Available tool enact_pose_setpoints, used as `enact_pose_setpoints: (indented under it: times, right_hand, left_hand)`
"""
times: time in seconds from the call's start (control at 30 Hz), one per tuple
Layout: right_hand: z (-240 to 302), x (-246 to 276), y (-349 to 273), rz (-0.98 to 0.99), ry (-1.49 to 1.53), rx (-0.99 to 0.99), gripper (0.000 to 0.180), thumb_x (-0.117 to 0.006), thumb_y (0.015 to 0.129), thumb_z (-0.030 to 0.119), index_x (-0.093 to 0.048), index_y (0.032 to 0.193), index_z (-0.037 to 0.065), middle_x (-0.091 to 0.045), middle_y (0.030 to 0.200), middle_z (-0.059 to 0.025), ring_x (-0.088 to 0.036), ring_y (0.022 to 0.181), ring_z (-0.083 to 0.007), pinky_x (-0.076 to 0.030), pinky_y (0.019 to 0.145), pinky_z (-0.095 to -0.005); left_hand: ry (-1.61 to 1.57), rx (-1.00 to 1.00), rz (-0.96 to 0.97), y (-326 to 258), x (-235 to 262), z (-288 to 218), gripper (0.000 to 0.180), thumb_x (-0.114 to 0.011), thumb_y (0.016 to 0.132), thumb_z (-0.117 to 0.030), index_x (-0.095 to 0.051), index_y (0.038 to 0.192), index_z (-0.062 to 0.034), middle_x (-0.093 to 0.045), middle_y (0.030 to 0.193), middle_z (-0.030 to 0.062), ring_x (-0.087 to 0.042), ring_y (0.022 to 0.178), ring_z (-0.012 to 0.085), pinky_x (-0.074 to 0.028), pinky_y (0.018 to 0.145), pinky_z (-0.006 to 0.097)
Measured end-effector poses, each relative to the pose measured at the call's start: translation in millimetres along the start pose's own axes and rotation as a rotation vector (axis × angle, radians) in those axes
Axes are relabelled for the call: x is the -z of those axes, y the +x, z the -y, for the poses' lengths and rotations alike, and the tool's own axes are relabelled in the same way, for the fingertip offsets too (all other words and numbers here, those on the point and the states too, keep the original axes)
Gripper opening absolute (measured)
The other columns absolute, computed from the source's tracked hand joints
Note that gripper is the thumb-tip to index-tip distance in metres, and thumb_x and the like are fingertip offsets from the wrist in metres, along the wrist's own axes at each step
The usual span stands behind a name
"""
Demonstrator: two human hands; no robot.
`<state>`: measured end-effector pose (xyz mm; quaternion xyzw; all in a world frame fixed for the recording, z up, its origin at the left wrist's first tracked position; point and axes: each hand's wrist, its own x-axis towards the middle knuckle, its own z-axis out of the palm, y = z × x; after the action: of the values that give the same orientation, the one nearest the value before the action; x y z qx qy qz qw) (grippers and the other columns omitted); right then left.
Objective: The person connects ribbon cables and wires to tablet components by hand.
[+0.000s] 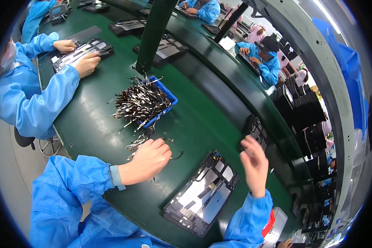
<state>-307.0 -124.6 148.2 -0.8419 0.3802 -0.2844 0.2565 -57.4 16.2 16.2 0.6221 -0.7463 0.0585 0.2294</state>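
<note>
My left hand (146,162) is closed, its fingers curled down by a small heap of loose thin cables (135,145). What its fingertips hold, if anything, is hidden; a thin black wire (178,156) curls out beside them. My right hand (254,165), slightly blurred, is raised with thumb and fingers apart and nothing seen between them. Between my hands lies an opened tablet-like device (204,192), its inside showing silver battery panels and a black frame. Past my left hand stands a blue bin (166,96) piled high with short black and white cables (138,101).
A green post (153,37) rises behind the bin. More opened devices (256,132) lie along the belt (219,95) to the right. At left, a co-worker's hands (88,65) work on another device (82,53). A red and clear tray (273,225) is near my right sleeve.
</note>
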Motion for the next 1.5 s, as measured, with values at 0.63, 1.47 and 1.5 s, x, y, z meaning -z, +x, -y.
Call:
enact_pose_setpoints:
  times: [0.63,1.47,1.5]
  right_hand:
    - [94,-57,-127,-0.084,-0.032,0.030,0.029,-0.074,0.074,-0.005,-0.070,0.103,-0.002,-0.066,0.096,-0.0121,-0.066,0.080,-0.0192,-0.056,0.070,-0.0265]
    - [53,-59,-175,-0.187,1.303,-0.563,0.012,-0.067,0.079,-0.009,-0.068,0.089,-0.003,-0.065,0.092,-0.0137,-0.062,0.081,-0.0226,-0.051,0.070,-0.0297]
    - [57,-56,-177,-0.318,0.695,-0.326,0.014,-0.069,0.076,-0.009,-0.067,0.087,-0.002,-0.065,0.089,-0.0129,-0.062,0.080,-0.0241,-0.051,0.069,-0.0304]
  left_hand:
    - [-1.519,0.208,0.194,-22,70,-91,0.031,-0.056,0.092,-0.004,-0.052,0.122,0.0008,-0.071,0.094,0.0152,-0.071,0.086,0.0257,-0.056,0.073,0.032]
    - [-1.527,0.190,0.375,-29,66,-110,0.023,-0.060,0.090,-0.002,-0.064,0.111,0.0025,-0.071,0.098,0.0122,-0.070,0.091,0.0203,-0.057,0.081,0.028]
    - [-1.647,0.332,0.372,-32,63,-113,0.022,-0.060,0.090,-0.002,-0.063,0.111,0.0039,-0.071,0.098,0.0132,-0.070,0.092,0.0202,-0.057,0.082,0.028]
